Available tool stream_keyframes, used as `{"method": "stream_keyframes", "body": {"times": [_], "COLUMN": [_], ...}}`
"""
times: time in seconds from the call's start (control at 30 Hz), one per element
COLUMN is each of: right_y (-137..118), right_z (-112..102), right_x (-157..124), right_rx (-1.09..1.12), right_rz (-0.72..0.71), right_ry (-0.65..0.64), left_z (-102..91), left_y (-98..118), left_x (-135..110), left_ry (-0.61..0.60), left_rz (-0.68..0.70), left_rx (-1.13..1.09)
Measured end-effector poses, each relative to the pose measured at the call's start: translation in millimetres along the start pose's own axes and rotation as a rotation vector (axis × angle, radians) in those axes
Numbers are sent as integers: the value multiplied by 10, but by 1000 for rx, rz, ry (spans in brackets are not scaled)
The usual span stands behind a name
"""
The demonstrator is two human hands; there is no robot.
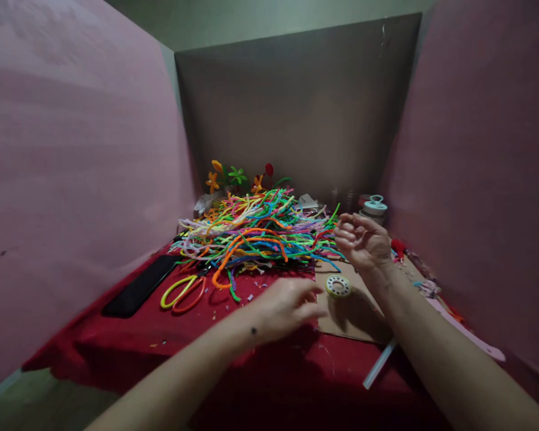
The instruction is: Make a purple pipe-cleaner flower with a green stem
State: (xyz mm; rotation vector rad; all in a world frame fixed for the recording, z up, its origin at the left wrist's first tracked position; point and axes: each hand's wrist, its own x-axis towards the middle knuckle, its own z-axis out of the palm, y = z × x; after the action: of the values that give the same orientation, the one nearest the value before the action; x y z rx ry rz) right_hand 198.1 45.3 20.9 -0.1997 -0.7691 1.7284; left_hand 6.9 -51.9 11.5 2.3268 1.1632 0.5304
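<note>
My left hand (291, 304) hovers over the front of the red cloth, palm down. Its thumb and fingers reach forward, apart, with nothing between them. Just beyond the fingertips, a yellow-rimmed round spool (338, 286) with a ring of dark holes lies on a brown cardboard sheet (341, 320). Higher and to the right, my right hand (362, 239) is turned palm up with its fingers curled in. What those fingers may hold is too small or hidden to make out. Beside that hand spreads a large heap of colourful pipe cleaners (256, 233).
Scissors (188, 293) with yellow and red handles and a black flat slab (139, 286) lie on the left. Pipe-cleaner flowers (238, 175) stand behind the heap. A lidded jar (374, 206) is at back right. A glue stick (379, 363) lies near the front edge.
</note>
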Motion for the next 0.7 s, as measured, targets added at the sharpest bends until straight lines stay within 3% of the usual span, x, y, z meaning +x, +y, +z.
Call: {"method": "stream_keyframes", "body": {"times": [0.13, 0.23, 0.37, 0.57, 0.7], "right_y": [95, 74, 12, 0, 28], "right_z": [33, 1, -70, -67, 65], "right_x": [34, 20, -3, 5, -92], "right_rx": [-98, -67, -29, -54, -296], "right_rz": [4, -27, -58, -103, -191], "right_ry": [46, 30, 13, -15, -1], "left_z": [596, 819, 905, 994, 1031], "left_y": [316, 380, 381, 483, 563], "left_x": [239, 408, 466, 462, 484], "left_ry": [-78, -72, -58, -244, -212], "left_rz": [-13, -58, -61, -162, -145], "left_rx": [-185, -202, -227, -221, -136]}}
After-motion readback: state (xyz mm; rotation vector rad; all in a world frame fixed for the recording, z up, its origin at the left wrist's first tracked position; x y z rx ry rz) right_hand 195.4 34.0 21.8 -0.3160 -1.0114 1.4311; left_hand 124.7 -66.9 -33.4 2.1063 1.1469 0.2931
